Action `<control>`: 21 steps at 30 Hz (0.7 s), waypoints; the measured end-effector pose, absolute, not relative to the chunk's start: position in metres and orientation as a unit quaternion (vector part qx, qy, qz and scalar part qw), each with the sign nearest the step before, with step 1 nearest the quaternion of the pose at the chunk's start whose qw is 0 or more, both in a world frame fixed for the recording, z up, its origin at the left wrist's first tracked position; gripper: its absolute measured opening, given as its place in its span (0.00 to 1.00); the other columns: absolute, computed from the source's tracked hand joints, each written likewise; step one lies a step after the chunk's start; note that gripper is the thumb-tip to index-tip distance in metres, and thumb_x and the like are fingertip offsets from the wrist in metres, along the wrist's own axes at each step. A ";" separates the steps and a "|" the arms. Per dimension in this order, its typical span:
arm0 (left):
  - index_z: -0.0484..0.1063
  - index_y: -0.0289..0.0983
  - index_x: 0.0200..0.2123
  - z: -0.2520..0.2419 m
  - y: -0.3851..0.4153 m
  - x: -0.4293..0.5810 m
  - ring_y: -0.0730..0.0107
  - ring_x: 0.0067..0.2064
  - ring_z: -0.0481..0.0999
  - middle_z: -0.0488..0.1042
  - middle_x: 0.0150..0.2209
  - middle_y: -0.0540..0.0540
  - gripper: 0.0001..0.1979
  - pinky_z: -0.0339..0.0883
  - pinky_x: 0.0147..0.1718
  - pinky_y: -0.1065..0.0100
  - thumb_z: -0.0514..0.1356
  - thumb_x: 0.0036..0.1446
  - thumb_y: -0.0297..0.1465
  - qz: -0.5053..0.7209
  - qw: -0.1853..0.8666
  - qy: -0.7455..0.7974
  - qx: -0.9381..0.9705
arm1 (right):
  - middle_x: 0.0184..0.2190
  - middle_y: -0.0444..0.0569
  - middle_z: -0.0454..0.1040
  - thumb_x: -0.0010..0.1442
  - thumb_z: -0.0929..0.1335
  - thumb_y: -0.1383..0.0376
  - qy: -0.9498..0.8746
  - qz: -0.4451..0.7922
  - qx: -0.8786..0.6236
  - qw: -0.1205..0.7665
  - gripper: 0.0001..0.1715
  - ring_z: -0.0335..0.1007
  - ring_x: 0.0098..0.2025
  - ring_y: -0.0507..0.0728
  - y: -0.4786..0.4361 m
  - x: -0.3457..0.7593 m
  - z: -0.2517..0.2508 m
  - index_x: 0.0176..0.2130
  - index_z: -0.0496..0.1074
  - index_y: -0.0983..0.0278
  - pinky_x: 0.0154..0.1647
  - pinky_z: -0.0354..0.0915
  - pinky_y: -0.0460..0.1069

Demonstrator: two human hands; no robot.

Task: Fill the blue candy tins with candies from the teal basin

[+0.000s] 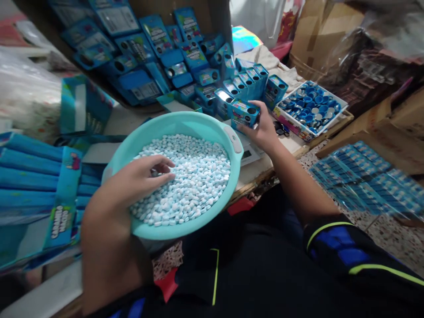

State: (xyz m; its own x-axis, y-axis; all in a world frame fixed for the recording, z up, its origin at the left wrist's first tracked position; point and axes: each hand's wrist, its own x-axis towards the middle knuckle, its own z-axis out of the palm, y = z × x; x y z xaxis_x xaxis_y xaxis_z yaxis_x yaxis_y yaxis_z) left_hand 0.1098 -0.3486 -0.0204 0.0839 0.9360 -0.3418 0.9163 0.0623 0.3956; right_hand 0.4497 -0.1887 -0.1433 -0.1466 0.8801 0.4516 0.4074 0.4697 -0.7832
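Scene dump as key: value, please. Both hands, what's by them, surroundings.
left_hand: the left hand, over the pellets, fingers curled; contents unclear
right_hand: the right hand, gripping a small blue box
basin: turquoise basin, holding white and pale-blue pellets
beyond_basin: large carton with many blue packages
beyond_right_hand: white tray of blue and white caps
far_right: clear-wrapped blue packs
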 end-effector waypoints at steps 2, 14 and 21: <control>0.78 0.39 0.48 -0.024 -0.349 0.107 0.54 0.47 0.81 0.83 0.45 0.43 0.24 0.72 0.47 0.59 0.62 0.58 0.50 0.027 0.278 0.672 0.686 | 0.51 0.50 0.78 0.55 0.78 0.53 -0.723 0.236 -0.445 0.473 0.35 0.78 0.55 0.67 -0.188 0.444 -0.126 0.59 0.70 0.55 0.61 0.75 0.65; 0.78 0.40 0.51 -0.037 -0.353 0.101 0.53 0.49 0.81 0.83 0.48 0.42 0.27 0.70 0.46 0.60 0.62 0.56 0.52 0.034 0.293 0.652 0.699 | 0.58 0.44 0.79 0.66 0.71 0.60 -0.837 0.213 -0.323 0.386 0.18 0.66 0.71 0.73 -0.257 0.388 -0.041 0.55 0.77 0.51 0.68 0.64 0.75; 0.78 0.41 0.52 -0.040 -0.353 0.100 0.53 0.51 0.80 0.83 0.50 0.42 0.27 0.69 0.45 0.61 0.62 0.56 0.52 0.021 0.296 0.653 0.697 | 0.59 0.43 0.79 0.68 0.69 0.61 -0.864 0.167 -0.319 0.351 0.15 0.67 0.70 0.72 -0.254 0.384 -0.039 0.54 0.78 0.52 0.70 0.60 0.75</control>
State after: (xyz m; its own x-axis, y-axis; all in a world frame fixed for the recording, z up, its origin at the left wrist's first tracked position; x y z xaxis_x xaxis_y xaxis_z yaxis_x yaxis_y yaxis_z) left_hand 0.0996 -0.3533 -0.0395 0.1457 0.9226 -0.3571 0.8977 0.0285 0.4397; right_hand 0.3838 -0.2545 -0.0387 -0.5497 0.6695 0.4997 0.4344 0.7400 -0.5136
